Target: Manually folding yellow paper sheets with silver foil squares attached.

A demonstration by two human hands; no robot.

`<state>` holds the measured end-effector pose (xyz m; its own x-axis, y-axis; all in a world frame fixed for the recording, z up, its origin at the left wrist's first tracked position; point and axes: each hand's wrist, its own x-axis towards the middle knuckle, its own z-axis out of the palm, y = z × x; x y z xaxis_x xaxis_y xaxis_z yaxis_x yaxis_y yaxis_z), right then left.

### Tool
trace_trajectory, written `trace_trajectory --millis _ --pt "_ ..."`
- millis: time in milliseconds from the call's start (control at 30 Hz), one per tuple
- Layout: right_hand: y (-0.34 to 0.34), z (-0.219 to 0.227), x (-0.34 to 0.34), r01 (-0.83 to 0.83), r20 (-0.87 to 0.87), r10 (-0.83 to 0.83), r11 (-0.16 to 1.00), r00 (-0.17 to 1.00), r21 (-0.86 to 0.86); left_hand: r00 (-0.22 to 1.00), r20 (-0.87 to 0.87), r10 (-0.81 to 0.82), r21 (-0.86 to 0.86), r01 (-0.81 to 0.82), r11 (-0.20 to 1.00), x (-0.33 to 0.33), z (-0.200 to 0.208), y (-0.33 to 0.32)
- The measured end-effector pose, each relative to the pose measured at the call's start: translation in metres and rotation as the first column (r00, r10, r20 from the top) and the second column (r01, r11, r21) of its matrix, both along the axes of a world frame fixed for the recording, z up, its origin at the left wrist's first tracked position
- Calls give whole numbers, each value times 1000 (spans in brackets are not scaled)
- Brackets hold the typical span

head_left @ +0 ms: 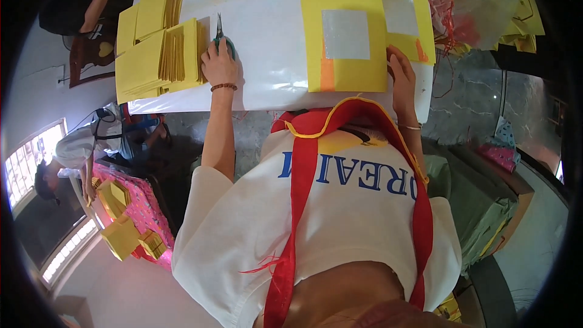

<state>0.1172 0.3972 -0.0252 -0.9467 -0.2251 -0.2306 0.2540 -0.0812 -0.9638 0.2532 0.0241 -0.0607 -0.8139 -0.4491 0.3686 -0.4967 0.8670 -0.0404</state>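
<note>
My left hand is closed over the green handles of a pair of scissors, blades pointing away from me on the white table. Just left of it stand stacks of folded yellow paper envelopes. At the right, my right hand has its fingers bent at the right edge of a yellow envelope with a pale silvery window and an orange strip. A second yellow envelope with a similar window lies partly under the first, beyond my right hand.
The white-covered table ends just before my body. A clear plastic bag with red strings lies at the far right. Another person's arm shows at the far left. Behind on the left, someone works at a pink-covered table. Green wrapped bundles stand right.
</note>
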Motion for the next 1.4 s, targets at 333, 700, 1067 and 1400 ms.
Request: trace_trajectory --millis 333,700,1067,1400 --pt "-20 -4 2 -90 35 98 980 995 -175 841 -450 302 787 533 -311 -55 0 130" --pt "-29 -15 7 -120 79 142 964 987 -238 868 -483 118 829 497 -258 -71 4 140" --pt "-22 -9 1 -95 139 149 938 979 -333 825 -508 248 689 562 -457 -73 -4 132" --pt "-1 6 4 -55 -635 544 781 549 622 492 -208 -845 381 837 394 -27 75 127"
